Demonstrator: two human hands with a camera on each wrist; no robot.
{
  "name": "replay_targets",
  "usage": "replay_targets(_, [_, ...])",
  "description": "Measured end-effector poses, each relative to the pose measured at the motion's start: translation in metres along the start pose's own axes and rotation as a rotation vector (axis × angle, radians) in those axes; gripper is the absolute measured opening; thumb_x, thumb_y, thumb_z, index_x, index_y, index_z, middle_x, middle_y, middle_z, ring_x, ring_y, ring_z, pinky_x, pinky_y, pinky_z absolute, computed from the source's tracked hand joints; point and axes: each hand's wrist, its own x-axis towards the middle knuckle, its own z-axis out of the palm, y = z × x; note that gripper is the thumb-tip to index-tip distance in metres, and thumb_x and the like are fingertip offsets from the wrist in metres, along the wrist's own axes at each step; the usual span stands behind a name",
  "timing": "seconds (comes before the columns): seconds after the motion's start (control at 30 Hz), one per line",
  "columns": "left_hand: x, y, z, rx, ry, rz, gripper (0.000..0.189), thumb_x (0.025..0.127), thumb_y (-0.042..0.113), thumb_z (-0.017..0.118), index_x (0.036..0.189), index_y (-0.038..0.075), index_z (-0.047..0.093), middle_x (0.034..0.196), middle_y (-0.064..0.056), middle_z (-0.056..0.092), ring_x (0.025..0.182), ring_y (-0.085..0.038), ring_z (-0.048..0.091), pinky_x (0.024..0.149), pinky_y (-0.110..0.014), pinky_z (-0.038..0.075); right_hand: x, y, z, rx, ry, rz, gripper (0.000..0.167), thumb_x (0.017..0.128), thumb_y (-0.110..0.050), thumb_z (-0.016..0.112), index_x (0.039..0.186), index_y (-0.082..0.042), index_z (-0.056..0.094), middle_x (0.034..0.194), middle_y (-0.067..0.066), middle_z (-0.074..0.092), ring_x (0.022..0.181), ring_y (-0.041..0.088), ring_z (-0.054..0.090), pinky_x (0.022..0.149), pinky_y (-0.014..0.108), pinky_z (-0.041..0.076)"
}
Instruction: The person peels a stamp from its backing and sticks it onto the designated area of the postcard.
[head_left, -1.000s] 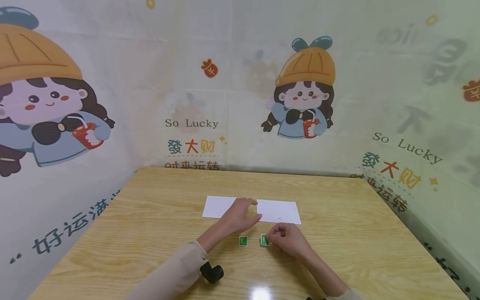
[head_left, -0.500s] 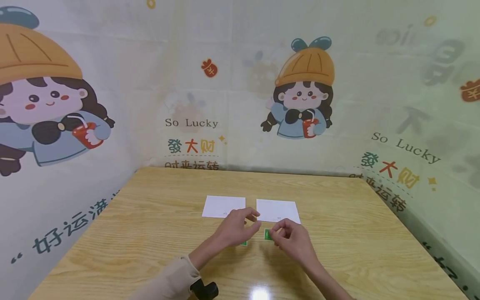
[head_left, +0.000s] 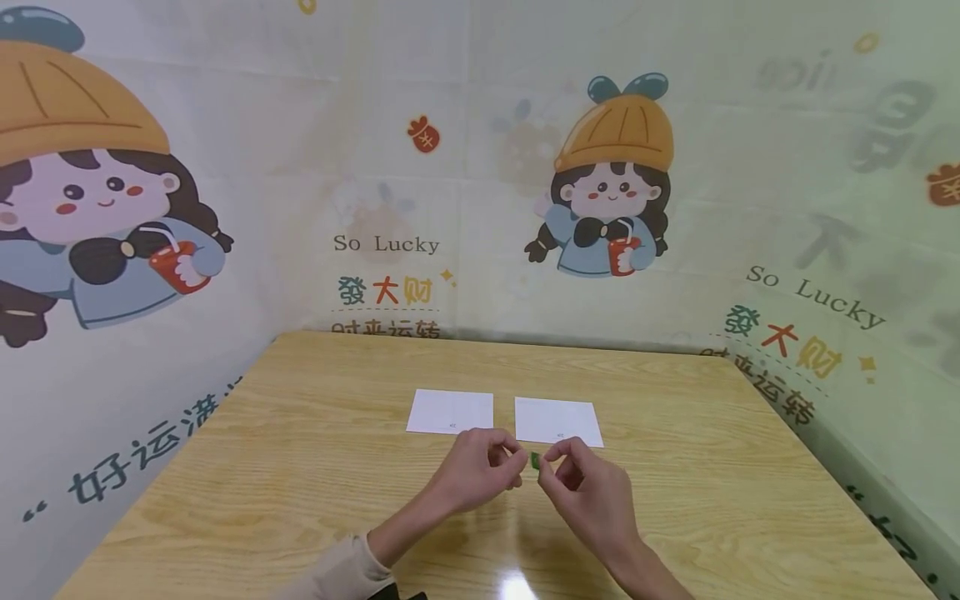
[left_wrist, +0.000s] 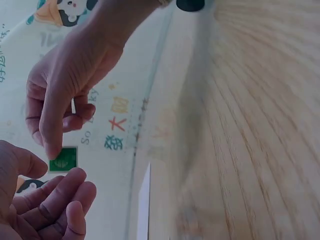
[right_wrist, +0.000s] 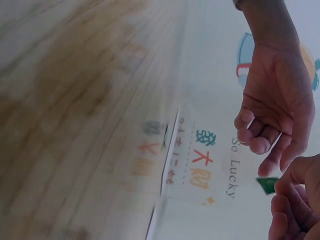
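Observation:
My right hand (head_left: 592, 492) pinches a small green stamp (head_left: 536, 461) between thumb and forefinger, raised above the table. In the left wrist view the stamp (left_wrist: 63, 160) shows its green face and pale border; the right wrist view shows it tilted at the fingertips. My left hand (head_left: 480, 471) hovers just left of the stamp, its thumb and fingers bent loosely and apart, with nothing seen between them. Beyond the hands lie two white envelope-like papers, a left one (head_left: 452, 411) and a right one (head_left: 558, 419).
The wooden table (head_left: 337, 467) reaches back to a printed cloth backdrop (head_left: 480, 192) with cartoon figures and lettering. A bright light reflection sits near the table's front edge.
The right hand has lifted the stamp off the table. My left hand has drawn back from the left paper toward the stamp. The second green stamp is now out of sight behind the left hand.

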Motion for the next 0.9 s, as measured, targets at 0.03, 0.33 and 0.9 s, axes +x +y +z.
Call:
replay_targets(0.03, [-0.001, 0.001, 0.000, -0.024, -0.004, -0.008, 0.017, 0.098, 0.016, 0.063, 0.098, 0.003, 0.075, 0.066, 0.001, 0.071, 0.056, -0.010, 0.064, 0.048, -0.020, 0.040, 0.000, -0.001, 0.000, -0.028, 0.017, -0.051, 0.018, 0.081, -0.003, 0.074, 0.086, -0.018, 0.064, 0.058, -0.022, 0.050, 0.050, -0.013, 0.041, 0.044, 0.011, 0.037])
replay_targets(0.33, [-0.008, 0.019, 0.002, -0.200, 0.011, -0.071, 0.015, 0.099, 0.015, 0.065, 0.096, 0.003, 0.073, 0.069, -0.007, 0.073, 0.060, -0.013, 0.068, 0.050, -0.019, 0.040, 0.003, -0.012, 0.002, -0.208, 0.163, -0.348, 0.029, 0.102, -0.030, 0.051, 0.083, -0.013, 0.066, 0.056, -0.014, 0.051, 0.047, -0.002, 0.047, 0.043, 0.011, 0.035])
replay_targets(0.9, [-0.014, 0.017, 0.001, -0.230, 0.039, -0.091, 0.016, 0.098, 0.012, 0.060, 0.091, 0.008, 0.074, 0.062, -0.003, 0.068, 0.058, -0.009, 0.062, 0.050, -0.018, 0.035, 0.001, -0.015, 0.006, -0.204, 0.166, -0.427, 0.005, 0.089, -0.013, 0.067, 0.085, -0.015, 0.067, 0.055, -0.014, 0.053, 0.046, -0.001, 0.048, 0.043, 0.009, 0.033])
